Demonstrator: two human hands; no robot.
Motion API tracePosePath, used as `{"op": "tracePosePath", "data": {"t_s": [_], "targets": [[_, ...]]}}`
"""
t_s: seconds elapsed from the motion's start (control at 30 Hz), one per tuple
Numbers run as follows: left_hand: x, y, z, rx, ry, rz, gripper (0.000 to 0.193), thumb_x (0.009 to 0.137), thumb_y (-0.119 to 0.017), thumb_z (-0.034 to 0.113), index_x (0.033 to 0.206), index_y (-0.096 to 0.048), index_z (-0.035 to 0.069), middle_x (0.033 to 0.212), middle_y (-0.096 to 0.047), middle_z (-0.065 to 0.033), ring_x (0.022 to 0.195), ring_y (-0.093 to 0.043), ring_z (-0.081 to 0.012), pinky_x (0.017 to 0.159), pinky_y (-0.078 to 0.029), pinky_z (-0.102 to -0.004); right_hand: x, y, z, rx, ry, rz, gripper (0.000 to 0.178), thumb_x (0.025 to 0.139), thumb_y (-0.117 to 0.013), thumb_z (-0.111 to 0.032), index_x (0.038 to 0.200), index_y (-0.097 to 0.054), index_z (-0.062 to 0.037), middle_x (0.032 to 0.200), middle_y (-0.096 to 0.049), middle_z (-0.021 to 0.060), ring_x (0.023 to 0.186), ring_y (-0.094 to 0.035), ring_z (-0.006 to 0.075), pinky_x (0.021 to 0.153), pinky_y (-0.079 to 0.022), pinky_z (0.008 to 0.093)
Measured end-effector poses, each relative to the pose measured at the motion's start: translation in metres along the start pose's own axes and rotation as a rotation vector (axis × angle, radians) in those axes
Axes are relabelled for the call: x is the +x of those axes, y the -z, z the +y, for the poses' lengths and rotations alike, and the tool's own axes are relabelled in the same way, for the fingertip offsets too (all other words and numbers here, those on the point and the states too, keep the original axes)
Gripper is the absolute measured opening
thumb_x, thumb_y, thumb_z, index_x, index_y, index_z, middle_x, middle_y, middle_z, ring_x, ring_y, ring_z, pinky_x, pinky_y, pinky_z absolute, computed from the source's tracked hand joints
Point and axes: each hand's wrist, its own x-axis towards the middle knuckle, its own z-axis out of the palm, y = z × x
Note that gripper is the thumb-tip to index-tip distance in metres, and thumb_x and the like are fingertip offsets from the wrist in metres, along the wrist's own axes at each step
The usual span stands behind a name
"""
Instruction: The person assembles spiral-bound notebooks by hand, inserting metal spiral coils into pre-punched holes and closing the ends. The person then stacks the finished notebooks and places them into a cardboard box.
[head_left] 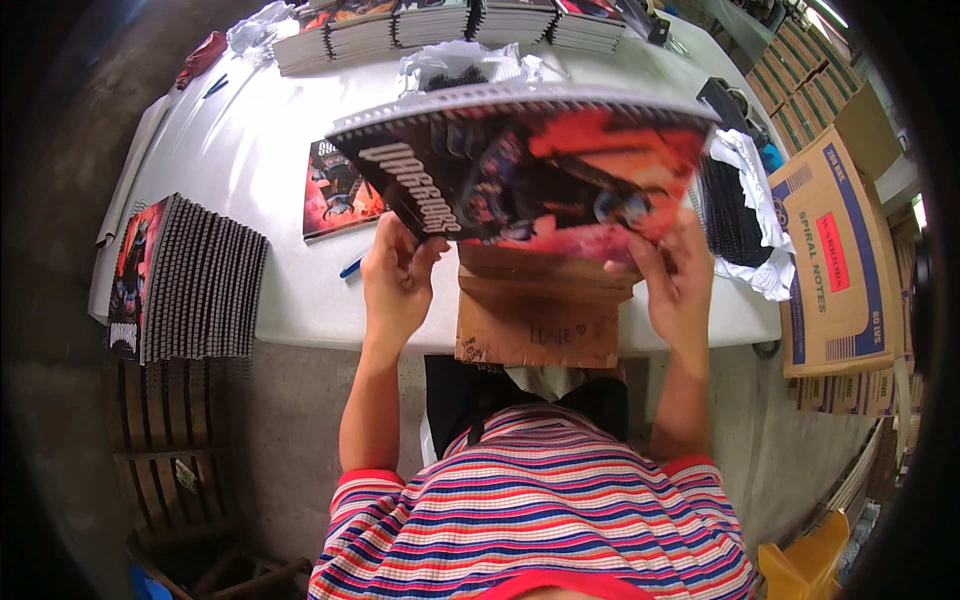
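Note:
Both my hands hold up a notebook (540,185) with a black and red illustrated cover, tilted above the table's near edge. A row of holes or coils runs along its far edge; which, I cannot tell. My left hand (402,275) pinches its lower left corner, while my right hand (680,280) grips the lower right part. Under it, a brown cardboard piece (540,330) with handwriting sits at the table edge, partly hidden by the notebook. Left of the held one lies a similar notebook (335,195), near a blue pen (352,265).
On the white table (200,140), a tall stack of spiral notebooks (205,285) stands at left, and several more stacks (450,30) line the far side. Black coils (740,205) lie in white wrapping at right, beside a cardboard box (845,260). A plastic bag (425,65) sits behind the notebook.

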Motion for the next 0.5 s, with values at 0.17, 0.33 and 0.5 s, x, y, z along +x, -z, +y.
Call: {"op": "tracePosePath", "data": {"t_s": [0.17,0.33,0.5], "targets": [[-0.006,-0.006,-0.029,0.080,0.031,0.009,0.020,0.084,-0.063,0.005,0.094,-0.046,0.002,0.065,-0.052,-0.0015,0.056,-0.041,-0.0064,0.051,-0.036,-0.0214,0.029,-0.002,-0.001,-0.115,0.011,-0.182,0.023,0.087,-0.056,-0.001,0.109,-0.048,0.0007,0.085,-0.065,0.0100,0.069,-0.061,0.0113,0.062,-0.052,0.0266],[-0.035,-0.014,-0.049,0.397,0.043,0.039,0.022,0.080,-0.061,0.000,0.091,-0.043,-0.001,0.071,-0.055,-0.0158,0.059,-0.052,-0.0272,0.054,-0.040,-0.0344,0.035,0.035,0.013,-0.420,0.134,-0.359,0.027,0.086,-0.059,-0.014,0.109,-0.054,-0.0019,0.096,-0.064,0.0104,0.091,-0.061,0.0168,0.080,-0.048,0.0305],[-0.053,-0.022,-0.057,0.693,-0.003,0.026,0.033,0.071,-0.055,-0.012,0.103,-0.049,-0.003,0.100,-0.055,-0.0221,0.102,-0.047,-0.0408,0.084,-0.038,-0.0439,0.078,0.121,0.112,-0.619,-0.146,0.172,0.029,0.087,-0.057,-0.020,0.111,-0.057,-0.0031,0.098,-0.064,0.0164,0.094,-0.061,0.0237,0.083,-0.046,0.0333]]}}
